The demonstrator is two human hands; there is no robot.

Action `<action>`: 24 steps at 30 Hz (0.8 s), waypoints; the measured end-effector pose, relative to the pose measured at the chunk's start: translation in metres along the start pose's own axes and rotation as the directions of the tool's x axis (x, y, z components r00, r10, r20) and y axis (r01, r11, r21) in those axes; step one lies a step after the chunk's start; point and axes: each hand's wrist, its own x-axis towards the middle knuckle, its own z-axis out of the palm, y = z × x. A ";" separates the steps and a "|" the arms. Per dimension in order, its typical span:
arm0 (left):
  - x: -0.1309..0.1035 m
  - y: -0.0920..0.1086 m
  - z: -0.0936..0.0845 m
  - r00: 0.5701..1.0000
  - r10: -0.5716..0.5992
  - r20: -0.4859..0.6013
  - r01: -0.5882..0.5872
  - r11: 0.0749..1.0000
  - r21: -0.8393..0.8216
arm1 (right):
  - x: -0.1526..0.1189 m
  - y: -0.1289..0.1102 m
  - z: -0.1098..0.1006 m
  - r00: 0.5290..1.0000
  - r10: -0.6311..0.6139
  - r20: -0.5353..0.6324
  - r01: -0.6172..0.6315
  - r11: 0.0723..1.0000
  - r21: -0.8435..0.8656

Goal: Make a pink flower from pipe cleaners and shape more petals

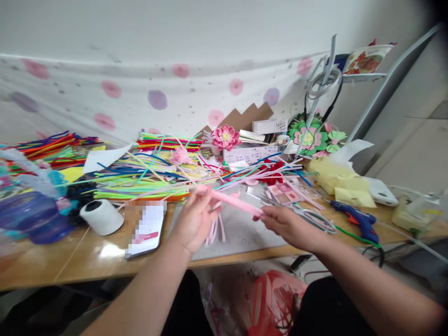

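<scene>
A bundle of pink pipe cleaners (236, 202) is stretched between my two hands above a grey mat (241, 235). My left hand (199, 215) pinches its left end, and my right hand (285, 225) grips the right end between thumb and fingers. Below my left hand, several short pale pink pipe cleaners (219, 231) lie on or hang over the mat; which of the two I cannot tell. Scissors (317, 219) rest on the mat's right side, just past my right hand.
Piles of coloured pipe cleaners (140, 190) cover the table's back. A white thread cone (102, 217) and a phone (146, 229) lie left; a blue glue gun (357, 219) lies right. Pink pipe-cleaner flowers (227, 138) stand behind. A red plastic bag (275, 301) sits below the edge.
</scene>
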 end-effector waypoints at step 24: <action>0.094 -0.032 -0.003 0.956 -0.090 0.279 -0.114 0.762 0.638 | 0.070 0.023 -0.002 0.997 0.015 -0.071 -0.009 0.997 0.081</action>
